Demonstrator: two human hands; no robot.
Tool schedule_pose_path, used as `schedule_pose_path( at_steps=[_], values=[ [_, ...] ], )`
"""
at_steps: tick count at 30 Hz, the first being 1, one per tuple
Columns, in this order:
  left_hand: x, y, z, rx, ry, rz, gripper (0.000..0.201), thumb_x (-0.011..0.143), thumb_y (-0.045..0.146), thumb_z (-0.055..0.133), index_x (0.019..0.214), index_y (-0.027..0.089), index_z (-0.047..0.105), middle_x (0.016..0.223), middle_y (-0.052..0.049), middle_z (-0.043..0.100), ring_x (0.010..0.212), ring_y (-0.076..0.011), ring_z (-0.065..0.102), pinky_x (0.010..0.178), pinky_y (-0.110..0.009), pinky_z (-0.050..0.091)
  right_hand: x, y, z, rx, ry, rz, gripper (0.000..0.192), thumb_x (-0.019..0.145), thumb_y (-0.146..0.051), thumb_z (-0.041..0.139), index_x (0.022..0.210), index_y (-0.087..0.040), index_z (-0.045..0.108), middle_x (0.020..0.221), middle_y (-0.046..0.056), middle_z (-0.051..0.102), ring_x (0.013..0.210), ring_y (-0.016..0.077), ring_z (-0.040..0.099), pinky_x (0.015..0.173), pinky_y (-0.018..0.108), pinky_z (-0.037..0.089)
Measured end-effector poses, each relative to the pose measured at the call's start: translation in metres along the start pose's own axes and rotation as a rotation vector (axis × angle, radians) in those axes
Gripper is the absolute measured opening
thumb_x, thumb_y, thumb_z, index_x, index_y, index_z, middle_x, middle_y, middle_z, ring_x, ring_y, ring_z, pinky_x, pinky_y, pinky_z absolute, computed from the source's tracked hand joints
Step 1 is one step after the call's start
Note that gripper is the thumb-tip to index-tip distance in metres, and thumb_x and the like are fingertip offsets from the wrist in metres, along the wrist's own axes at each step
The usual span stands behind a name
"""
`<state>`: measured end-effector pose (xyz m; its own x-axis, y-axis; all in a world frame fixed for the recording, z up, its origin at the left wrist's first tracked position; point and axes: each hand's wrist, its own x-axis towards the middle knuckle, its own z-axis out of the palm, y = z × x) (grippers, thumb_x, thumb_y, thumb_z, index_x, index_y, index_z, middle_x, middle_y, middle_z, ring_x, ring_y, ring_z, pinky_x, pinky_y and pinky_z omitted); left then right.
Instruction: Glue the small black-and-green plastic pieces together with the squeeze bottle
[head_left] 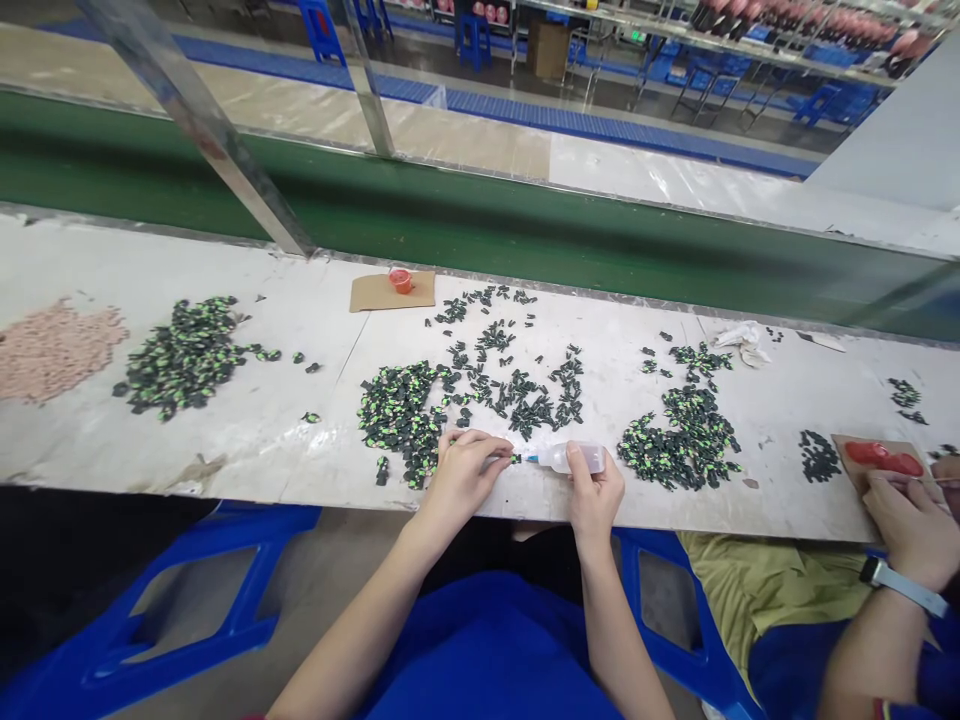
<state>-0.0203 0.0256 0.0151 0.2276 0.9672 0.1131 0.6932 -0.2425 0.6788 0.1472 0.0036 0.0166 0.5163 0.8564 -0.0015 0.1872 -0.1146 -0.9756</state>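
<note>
My left hand [471, 467] pinches a small black and green part [515, 459] over the front of the white table [555, 495]. In my right hand [596, 492] is a translucent squeeze bottle [559, 458], lying nearly level. Its thin blue tip [532, 459] points left and is at or very close to the small part; whether they touch I cannot tell. Beside my left hand spreads a heap of black and green parts [401, 415]. Loose small black pieces [529, 400] lie just beyond both hands. To the right of the bottle is another black and green heap [679, 435].
Farther left lie another dark heap [184, 355] and a pile of pinkish pieces [60, 350]. A red cup [400, 281] stands on cardboard [367, 293] near the green belt [480, 220]. At right, a co-worker's hand [911, 530] is by red objects [885, 457]. Blue stools [262, 570] flank me.
</note>
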Motion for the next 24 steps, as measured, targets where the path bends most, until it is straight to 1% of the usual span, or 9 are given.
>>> schedule_pose_path(
  at_steps=[7, 13, 15, 17, 19, 20, 22, 24],
  values=[
    [0.0, -0.002, 0.001, -0.008, -0.008, 0.003, 0.009, 0.08, 0.018, 0.064, 0.085, 0.025, 0.067, 0.082, 0.001, 0.075, 0.084, -0.0188, 0.065, 0.09, -0.04, 0.033, 0.0, -0.002, 0.0, -0.046, -0.018, -0.027, 0.039, 0.072, -0.053, 0.063, 0.059, -0.019, 0.049, 0.051, -0.005, 0.047, 0.051, 0.0113, 0.041, 0.049, 0.024, 0.034],
    [-0.001, -0.002, 0.002, -0.01, 0.006, 0.0, 0.009, 0.08, 0.018, 0.064, 0.084, 0.025, 0.067, 0.081, 0.001, 0.075, 0.084, -0.019, 0.065, 0.09, -0.04, 0.033, 0.0, 0.001, 0.0, -0.016, -0.001, -0.02, 0.037, 0.072, -0.05, 0.064, 0.057, -0.019, 0.048, 0.05, -0.005, 0.046, 0.051, 0.011, 0.041, 0.049, 0.023, 0.035],
    [0.0, -0.001, 0.002, -0.02, 0.001, -0.012, 0.01, 0.079, 0.017, 0.065, 0.084, 0.025, 0.066, 0.082, 0.001, 0.075, 0.084, -0.0191, 0.065, 0.09, -0.041, 0.033, -0.001, 0.004, -0.001, 0.045, 0.028, -0.018, 0.035, 0.071, -0.048, 0.065, 0.06, -0.018, 0.05, 0.052, -0.004, 0.048, 0.052, 0.0116, 0.043, 0.049, 0.023, 0.036],
    [0.0, 0.0, 0.001, -0.031, -0.005, -0.03, 0.011, 0.078, 0.015, 0.065, 0.085, 0.024, 0.066, 0.082, 0.001, 0.075, 0.086, -0.0194, 0.065, 0.091, -0.041, 0.033, -0.001, 0.007, -0.004, 0.155, 0.122, -0.034, 0.032, 0.072, -0.047, 0.064, 0.068, -0.017, 0.054, 0.058, -0.003, 0.052, 0.054, 0.0123, 0.047, 0.05, 0.024, 0.039],
    [0.0, 0.001, 0.001, -0.039, -0.015, -0.039, 0.011, 0.078, 0.015, 0.065, 0.084, 0.024, 0.066, 0.084, 0.001, 0.075, 0.088, -0.0198, 0.065, 0.091, -0.041, 0.033, -0.001, 0.01, -0.006, 0.256, 0.224, -0.063, 0.03, 0.074, -0.045, 0.063, 0.079, -0.016, 0.057, 0.068, -0.001, 0.057, 0.059, 0.0134, 0.052, 0.055, 0.025, 0.044],
    [0.0, 0.001, 0.0, -0.04, -0.022, -0.037, 0.011, 0.078, 0.015, 0.065, 0.085, 0.024, 0.066, 0.085, 0.001, 0.075, 0.088, -0.0199, 0.065, 0.091, -0.041, 0.033, 0.001, 0.01, -0.008, 0.282, 0.255, -0.079, 0.03, 0.074, -0.044, 0.064, 0.085, -0.016, 0.057, 0.074, 0.001, 0.058, 0.064, 0.0144, 0.055, 0.058, 0.027, 0.046],
    [0.0, 0.001, -0.001, -0.036, -0.037, -0.02, 0.011, 0.08, 0.015, 0.063, 0.086, 0.024, 0.067, 0.086, 0.001, 0.075, 0.089, -0.02, 0.064, 0.09, -0.04, 0.034, 0.006, 0.01, -0.01, 0.282, 0.261, -0.107, 0.034, 0.069, -0.039, 0.07, 0.09, -0.017, 0.054, 0.082, 0.003, 0.061, 0.073, 0.017, 0.06, 0.067, 0.03, 0.049],
    [-0.001, 0.0, -0.002, -0.023, -0.042, -0.001, 0.012, 0.081, 0.016, 0.062, 0.088, 0.024, 0.067, 0.086, 0.001, 0.074, 0.089, -0.0201, 0.064, 0.09, -0.039, 0.034, 0.015, 0.009, -0.012, 0.238, 0.243, -0.136, 0.042, 0.062, -0.035, 0.076, 0.09, -0.019, 0.049, 0.085, 0.004, 0.063, 0.081, 0.019, 0.063, 0.075, 0.034, 0.05]
  ],
)
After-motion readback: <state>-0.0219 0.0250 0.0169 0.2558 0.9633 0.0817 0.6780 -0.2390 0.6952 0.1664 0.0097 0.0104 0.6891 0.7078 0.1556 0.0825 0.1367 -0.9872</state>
